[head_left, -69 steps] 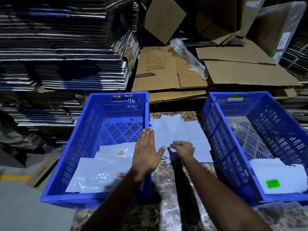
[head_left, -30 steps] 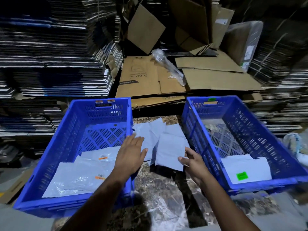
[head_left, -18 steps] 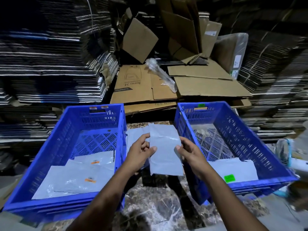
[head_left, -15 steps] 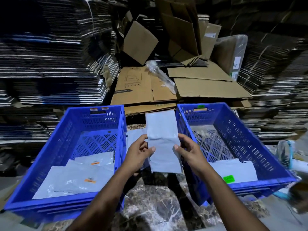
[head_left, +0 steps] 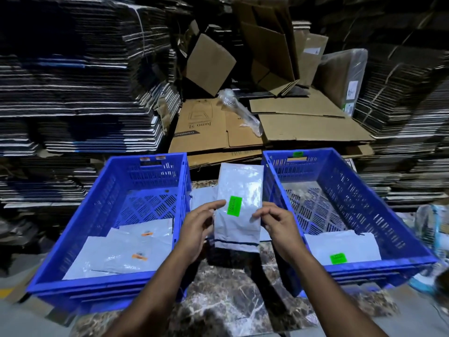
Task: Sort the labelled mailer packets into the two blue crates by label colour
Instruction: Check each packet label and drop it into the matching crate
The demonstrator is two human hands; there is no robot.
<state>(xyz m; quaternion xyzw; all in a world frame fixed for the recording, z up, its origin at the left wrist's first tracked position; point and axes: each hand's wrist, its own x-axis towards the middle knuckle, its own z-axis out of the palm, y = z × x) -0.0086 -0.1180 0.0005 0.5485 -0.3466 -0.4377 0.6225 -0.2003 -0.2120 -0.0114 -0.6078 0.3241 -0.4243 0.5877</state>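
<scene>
Both hands hold a grey mailer packet upright between the two blue crates, its green label facing me. My left hand grips its left edge and my right hand pinches its right edge. The left crate holds grey packets with orange labels and has orange tags on its far rim. In the right crate lies a packet with a green label; a green tag sits on its far rim. More grey packets lie on the table behind the held one, partly hidden.
The crates stand on a dark marble table. Behind them lie flattened brown cartons with a clear plastic wrap on top. Tall stacks of flat cardboard rise at left and right. Blurred plastic items sit at the far right edge.
My right hand picked a packet off the table pile; both hands raised it, and it now shows a green label that was not visible before.
</scene>
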